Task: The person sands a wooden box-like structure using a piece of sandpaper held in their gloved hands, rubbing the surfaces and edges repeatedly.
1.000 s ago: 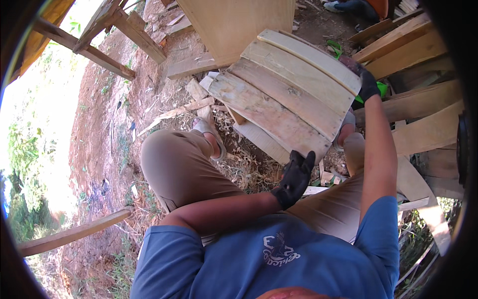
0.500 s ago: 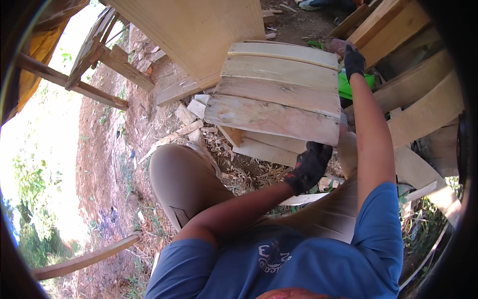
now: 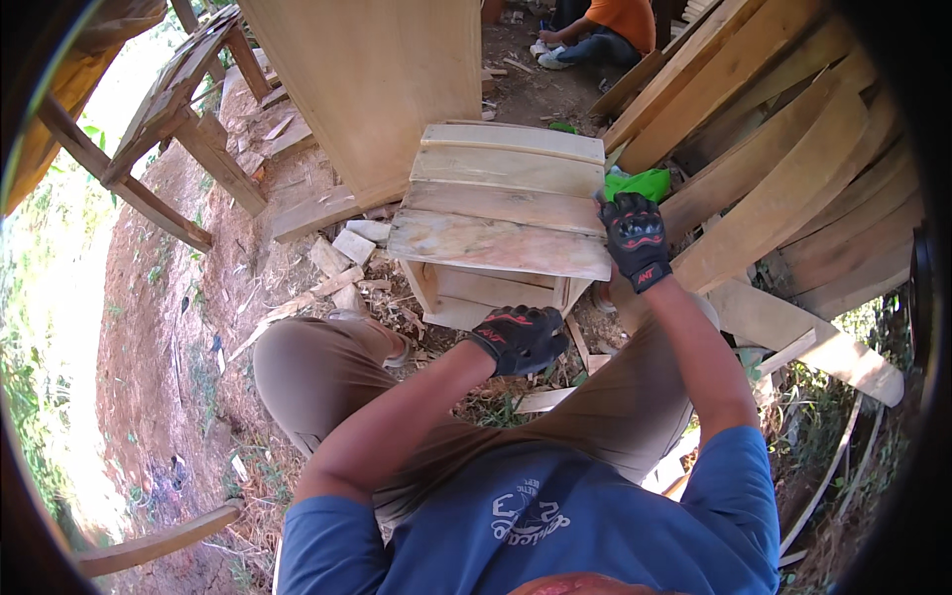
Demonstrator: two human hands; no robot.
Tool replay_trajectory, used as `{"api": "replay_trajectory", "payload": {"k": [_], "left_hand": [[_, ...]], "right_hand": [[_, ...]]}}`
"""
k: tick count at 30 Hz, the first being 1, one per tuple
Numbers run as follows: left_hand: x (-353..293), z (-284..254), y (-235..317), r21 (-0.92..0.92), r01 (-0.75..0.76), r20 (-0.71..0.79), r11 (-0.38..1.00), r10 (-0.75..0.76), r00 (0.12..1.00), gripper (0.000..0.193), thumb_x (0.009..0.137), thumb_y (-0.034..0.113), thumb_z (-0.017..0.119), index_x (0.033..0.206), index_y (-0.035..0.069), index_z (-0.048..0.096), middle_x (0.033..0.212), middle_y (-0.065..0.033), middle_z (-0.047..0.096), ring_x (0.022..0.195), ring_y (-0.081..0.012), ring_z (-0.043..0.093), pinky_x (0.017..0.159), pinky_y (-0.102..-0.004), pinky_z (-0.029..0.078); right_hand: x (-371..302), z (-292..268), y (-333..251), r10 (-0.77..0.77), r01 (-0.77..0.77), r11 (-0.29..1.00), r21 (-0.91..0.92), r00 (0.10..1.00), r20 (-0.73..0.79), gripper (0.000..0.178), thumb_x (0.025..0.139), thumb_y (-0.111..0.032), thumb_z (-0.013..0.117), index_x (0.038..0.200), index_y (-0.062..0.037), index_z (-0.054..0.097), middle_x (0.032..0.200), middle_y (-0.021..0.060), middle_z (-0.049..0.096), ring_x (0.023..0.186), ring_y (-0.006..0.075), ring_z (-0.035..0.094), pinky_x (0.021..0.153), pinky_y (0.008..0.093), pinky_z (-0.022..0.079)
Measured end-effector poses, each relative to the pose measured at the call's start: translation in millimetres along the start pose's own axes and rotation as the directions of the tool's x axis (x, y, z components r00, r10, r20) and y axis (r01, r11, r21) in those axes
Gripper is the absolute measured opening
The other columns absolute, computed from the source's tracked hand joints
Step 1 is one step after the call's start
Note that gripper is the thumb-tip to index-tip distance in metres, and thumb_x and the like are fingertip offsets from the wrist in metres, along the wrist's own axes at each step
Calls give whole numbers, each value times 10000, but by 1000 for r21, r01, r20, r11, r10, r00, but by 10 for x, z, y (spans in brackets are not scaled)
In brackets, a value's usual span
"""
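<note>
A small slatted wooden box (image 3: 506, 203) stands in front of my knees, with several pale boards across its top and an open side facing me. My right hand (image 3: 637, 240), in a black glove with red marks, has bent fingers at the right edge of the slats and appears to grip it. Just below the box's near lower edge is my left hand (image 3: 521, 339), in a matching glove. Its fingers are curled, and whatever they hold, if anything, is hidden.
Long planks (image 3: 783, 198) lean in a stack at the right. A broad board (image 3: 372, 89) stands behind the box. Beside my right hand lies a green bag (image 3: 640, 185). A person in orange (image 3: 620, 25) sits far back. Wood scraps (image 3: 352, 248) litter the ground.
My right hand has come back from the planks to the box's right edge. My left hand has dropped away from the box's near edge, down and left. The view has shifted.
</note>
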State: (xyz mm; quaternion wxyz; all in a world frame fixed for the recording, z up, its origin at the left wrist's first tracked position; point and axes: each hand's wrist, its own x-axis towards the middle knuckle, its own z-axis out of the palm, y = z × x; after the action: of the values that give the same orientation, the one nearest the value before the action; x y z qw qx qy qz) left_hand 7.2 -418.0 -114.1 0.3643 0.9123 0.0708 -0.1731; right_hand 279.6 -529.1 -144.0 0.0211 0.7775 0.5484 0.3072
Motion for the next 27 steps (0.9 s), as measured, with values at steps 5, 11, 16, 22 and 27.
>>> {"api": "replay_trajectory", "payload": {"k": [5,11,16,22,27], "left_hand": [[-427,-432,-479,243,-17,61,970,2,998,438,1041,469,543,1185,81,687,1152,-167,759,1068,-400,725,974,-496,549],[-242,-538,-1254,387,351,-788,853,108,606,343,990,417,619,978,83,696,886,-160,754,876,-379,737,840,-566,551],[12,-1336,-1474,-56,551,-693,832,-430,579,581,1000,557,569,1302,75,691,1291,-255,709,1176,-429,692,1016,-529,537],[138,-1263,-1946,-130,775,-533,619,-702,472,868,985,730,437,1534,68,554,1583,-254,507,1461,-407,505,1212,-502,393],[-49,-1208,-1755,-356,738,-271,573,-819,505,886,1018,743,384,1423,-2,640,1293,-220,730,714,-336,790,708,-428,637]], "right_hand": [[50,187,-233,69,-58,982,182,996,-57,233,903,-102,603,1082,-86,751,1035,119,750,1037,318,711,929,476,552],[437,268,-881,171,-149,971,185,979,-111,231,924,-92,595,1094,-81,750,1049,141,755,1016,318,727,939,457,570],[694,296,-1520,217,-214,924,317,976,26,255,935,-130,595,1132,-64,742,1086,142,758,1056,323,722,991,478,550],[934,411,-2060,210,-161,886,436,976,-65,255,958,-156,583,1117,-62,758,1081,139,778,1062,303,732,1040,479,537],[898,395,-1957,260,-191,813,550,964,-49,256,937,-146,577,1090,-67,765,1091,160,778,1061,314,732,1027,488,534]]}}
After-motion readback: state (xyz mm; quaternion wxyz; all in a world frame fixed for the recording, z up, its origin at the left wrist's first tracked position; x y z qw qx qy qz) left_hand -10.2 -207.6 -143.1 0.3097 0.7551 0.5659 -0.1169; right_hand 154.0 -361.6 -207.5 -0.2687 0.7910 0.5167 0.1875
